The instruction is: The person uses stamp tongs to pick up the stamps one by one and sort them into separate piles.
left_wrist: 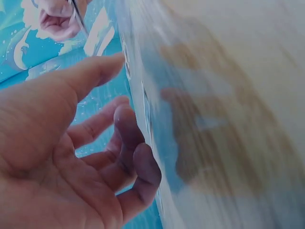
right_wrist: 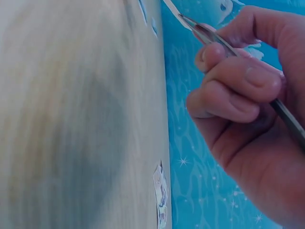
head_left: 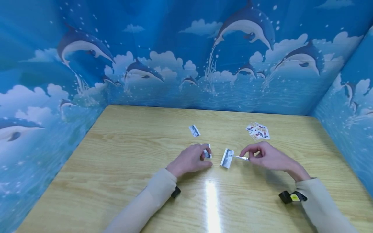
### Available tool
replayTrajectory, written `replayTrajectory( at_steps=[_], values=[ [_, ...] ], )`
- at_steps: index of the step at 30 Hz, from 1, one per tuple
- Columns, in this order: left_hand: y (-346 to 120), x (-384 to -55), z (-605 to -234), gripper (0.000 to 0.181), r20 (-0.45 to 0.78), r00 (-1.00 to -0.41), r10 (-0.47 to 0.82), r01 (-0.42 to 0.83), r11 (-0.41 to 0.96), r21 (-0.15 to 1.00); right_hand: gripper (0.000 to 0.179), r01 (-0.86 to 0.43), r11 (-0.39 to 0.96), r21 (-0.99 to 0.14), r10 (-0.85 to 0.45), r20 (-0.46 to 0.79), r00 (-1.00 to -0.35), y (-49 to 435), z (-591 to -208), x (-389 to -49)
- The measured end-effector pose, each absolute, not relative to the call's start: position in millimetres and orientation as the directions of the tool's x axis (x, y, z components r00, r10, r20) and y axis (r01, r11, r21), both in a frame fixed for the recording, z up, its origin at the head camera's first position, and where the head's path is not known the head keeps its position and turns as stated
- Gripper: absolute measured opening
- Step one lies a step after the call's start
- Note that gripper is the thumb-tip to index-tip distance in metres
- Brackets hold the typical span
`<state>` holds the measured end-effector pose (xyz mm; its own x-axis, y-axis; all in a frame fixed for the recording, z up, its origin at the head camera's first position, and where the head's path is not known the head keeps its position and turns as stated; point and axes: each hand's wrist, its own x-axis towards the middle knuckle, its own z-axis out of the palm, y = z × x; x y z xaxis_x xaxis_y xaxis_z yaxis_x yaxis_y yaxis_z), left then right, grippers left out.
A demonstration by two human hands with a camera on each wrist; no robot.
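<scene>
My right hand grips a pair of metal tweezers whose tips pinch a small printed paper card. In the right wrist view the edge of that card shows at the tips, raised off the table. My left hand is low over the table, its fingers loosely bent. Another printed card lies by its fingers and is partly hidden by them. The left wrist view shows nothing held between thumb and fingers; whether the fingertips touch the card I cannot tell.
A similar card lies farther back on the wooden table. Several coloured picture cards overlap in a pile at the back right. A dolphin-printed blue curtain stands around the table's back and sides.
</scene>
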<state>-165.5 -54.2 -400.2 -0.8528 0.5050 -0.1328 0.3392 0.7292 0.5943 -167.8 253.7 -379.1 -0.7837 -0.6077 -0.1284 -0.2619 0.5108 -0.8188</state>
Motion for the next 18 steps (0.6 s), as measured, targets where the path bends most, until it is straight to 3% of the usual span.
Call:
replayTrajectory(
  at_steps=[7,18],
  values=[
    [-55.4,-172.4,-401.9,0.038,-0.13,-0.896,0.424,0.262,0.742,0.617,0.028,-0.249,0.551,-0.796,-0.494,-0.071,-0.867,249.9,-376.8,-181.6],
    [-58.1,-182.2,-401.2,0.05,-0.205,-0.909,0.364,0.2,0.81,0.551,0.03,-0.177,0.549,-0.817,-0.375,-0.051,-0.926,225.9,-383.8,-204.6]
  ],
)
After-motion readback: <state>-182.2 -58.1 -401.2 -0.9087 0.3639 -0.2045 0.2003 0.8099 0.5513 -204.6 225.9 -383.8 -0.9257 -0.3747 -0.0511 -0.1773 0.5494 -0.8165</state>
